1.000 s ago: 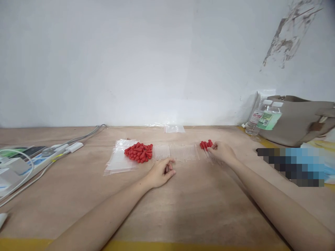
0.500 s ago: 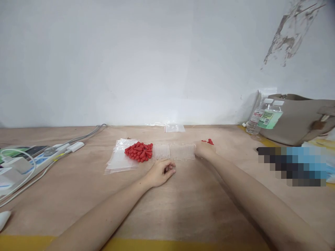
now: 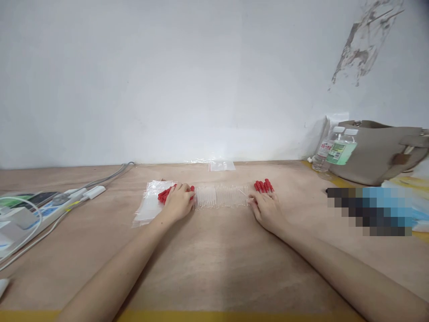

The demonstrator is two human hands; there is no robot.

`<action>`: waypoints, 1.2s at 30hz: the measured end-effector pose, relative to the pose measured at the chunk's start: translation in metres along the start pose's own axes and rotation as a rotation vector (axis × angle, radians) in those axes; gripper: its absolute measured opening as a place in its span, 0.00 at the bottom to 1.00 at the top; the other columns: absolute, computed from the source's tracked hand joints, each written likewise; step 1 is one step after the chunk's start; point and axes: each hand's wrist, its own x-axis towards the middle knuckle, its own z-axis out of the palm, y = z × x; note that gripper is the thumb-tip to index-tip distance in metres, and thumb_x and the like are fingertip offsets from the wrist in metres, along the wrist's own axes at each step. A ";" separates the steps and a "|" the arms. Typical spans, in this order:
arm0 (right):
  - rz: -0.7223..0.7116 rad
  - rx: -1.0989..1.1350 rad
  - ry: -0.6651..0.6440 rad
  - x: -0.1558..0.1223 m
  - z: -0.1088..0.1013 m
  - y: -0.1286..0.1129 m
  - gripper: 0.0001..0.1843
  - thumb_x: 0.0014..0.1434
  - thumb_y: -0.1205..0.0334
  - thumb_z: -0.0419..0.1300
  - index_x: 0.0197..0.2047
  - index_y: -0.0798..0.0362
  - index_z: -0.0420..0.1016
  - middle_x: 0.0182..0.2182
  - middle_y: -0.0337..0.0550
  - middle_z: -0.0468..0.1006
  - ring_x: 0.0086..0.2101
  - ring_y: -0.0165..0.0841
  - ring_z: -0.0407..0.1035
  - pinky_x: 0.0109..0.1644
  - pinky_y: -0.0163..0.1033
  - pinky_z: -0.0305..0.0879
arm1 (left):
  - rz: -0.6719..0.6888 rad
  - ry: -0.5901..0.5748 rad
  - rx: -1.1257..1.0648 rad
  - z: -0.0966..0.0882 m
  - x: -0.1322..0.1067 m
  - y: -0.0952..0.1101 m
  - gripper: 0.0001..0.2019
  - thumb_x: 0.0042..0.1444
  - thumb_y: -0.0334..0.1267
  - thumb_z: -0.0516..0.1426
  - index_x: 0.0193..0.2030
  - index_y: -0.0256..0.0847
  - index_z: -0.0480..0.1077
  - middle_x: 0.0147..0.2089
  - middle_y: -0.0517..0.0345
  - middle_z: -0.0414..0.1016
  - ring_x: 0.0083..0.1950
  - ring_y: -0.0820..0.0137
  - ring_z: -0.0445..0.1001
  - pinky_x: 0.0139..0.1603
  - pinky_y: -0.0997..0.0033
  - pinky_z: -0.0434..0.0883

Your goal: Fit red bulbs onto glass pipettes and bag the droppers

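My left hand [image 3: 179, 201] lies palm down on a pile of small red rubber caps [image 3: 164, 195], its fingers curled into the pile; what they grip is hidden. To its right a row of thin clear tubes [image 3: 219, 197] lies side by side on the wooden table [image 3: 214, 259]. At the row's right end my right hand [image 3: 266, 208] pinches one clear tube [image 3: 243, 193], which sticks out to the left. Just behind that hand lies a small bunch of tubes with red caps [image 3: 263, 185] fitted.
A stack of clear zip bags [image 3: 147, 209] lies left of the red pile, and one small bag [image 3: 221, 165] by the wall. A power strip with cables [image 3: 50, 203] is at the left. Two water bottles [image 3: 335, 150] and a grey bag [image 3: 382, 152] stand at the right.
My left hand has moved forward and left from the bare table onto the red caps. My right hand has drawn back from the capped tubes to the right end of the clear row.
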 end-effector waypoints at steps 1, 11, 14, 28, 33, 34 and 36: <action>-0.003 0.015 0.018 -0.003 0.001 -0.001 0.10 0.58 0.64 0.47 0.41 0.56 0.65 0.31 0.43 0.75 0.33 0.33 0.67 0.42 0.38 0.49 | 0.010 -0.016 -0.014 0.003 0.000 -0.002 0.09 0.51 0.35 0.51 0.27 0.39 0.71 0.34 0.51 0.65 0.40 0.62 0.61 0.41 0.61 0.60; 0.010 0.026 -0.002 -0.008 0.004 0.000 0.11 0.57 0.65 0.47 0.40 0.53 0.69 0.34 0.43 0.75 0.36 0.33 0.67 0.39 0.38 0.48 | -0.046 -0.047 -0.204 0.017 0.003 -0.008 0.14 0.58 0.34 0.42 0.30 0.37 0.66 0.35 0.52 0.64 0.32 0.70 0.65 0.37 0.69 0.63; 0.040 0.053 -0.041 -0.008 0.000 -0.002 0.11 0.58 0.64 0.47 0.38 0.53 0.69 0.34 0.43 0.75 0.36 0.33 0.67 0.40 0.38 0.48 | -0.069 -0.016 -0.217 0.015 0.002 -0.009 0.13 0.58 0.34 0.41 0.32 0.38 0.64 0.34 0.53 0.65 0.33 0.69 0.66 0.36 0.68 0.63; 0.033 0.223 -0.039 -0.007 -0.001 -0.002 0.08 0.57 0.63 0.47 0.33 0.55 0.65 0.30 0.44 0.70 0.31 0.32 0.65 0.37 0.37 0.54 | -0.353 0.012 -1.215 0.010 -0.007 0.061 0.09 0.54 0.33 0.46 0.35 0.37 0.67 0.34 0.55 0.73 0.36 0.70 0.73 0.41 0.68 0.67; 0.038 0.320 -0.063 -0.009 -0.005 -0.013 0.06 0.56 0.63 0.48 0.33 0.54 0.64 0.28 0.43 0.70 0.29 0.31 0.64 0.35 0.37 0.55 | -0.374 -0.039 -1.307 0.027 -0.017 0.081 0.08 0.48 0.39 0.56 0.30 0.36 0.65 0.30 0.56 0.73 0.33 0.70 0.72 0.36 0.70 0.68; 0.035 0.341 -0.072 -0.010 -0.006 -0.016 0.06 0.56 0.63 0.48 0.32 0.54 0.64 0.27 0.42 0.70 0.28 0.31 0.64 0.35 0.36 0.55 | -0.367 -0.039 -1.316 0.028 -0.018 0.081 0.09 0.47 0.40 0.57 0.30 0.36 0.64 0.29 0.57 0.72 0.32 0.71 0.72 0.35 0.71 0.68; 0.022 0.378 -0.093 -0.012 -0.007 -0.023 0.06 0.55 0.63 0.49 0.32 0.54 0.64 0.27 0.41 0.71 0.27 0.30 0.64 0.35 0.37 0.55 | -0.348 -0.032 -1.360 0.030 -0.019 0.079 0.11 0.48 0.41 0.57 0.32 0.37 0.62 0.29 0.58 0.71 0.31 0.72 0.72 0.34 0.71 0.68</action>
